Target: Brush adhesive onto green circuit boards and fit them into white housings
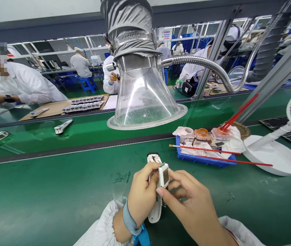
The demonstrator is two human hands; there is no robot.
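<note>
My left hand is closed around a long white plastic device housing, whose dark-tipped end points away from me. Some internal parts show near that end, but my fingers hide the middle. Just above the housing, a small square display module with a white frame and a green board edge stands tilted. My right hand pinches this module by its right side and lower corner. The left thumb and forefinger are close to its left edge; whether they touch it I cannot tell.
A clear fume hood hangs ahead. Right of my hands, a blue tray holds bottles, tissue and red-handled brushes, beside a white fan. A similar housing lies on the green strip beyond. Co-workers sit farther back.
</note>
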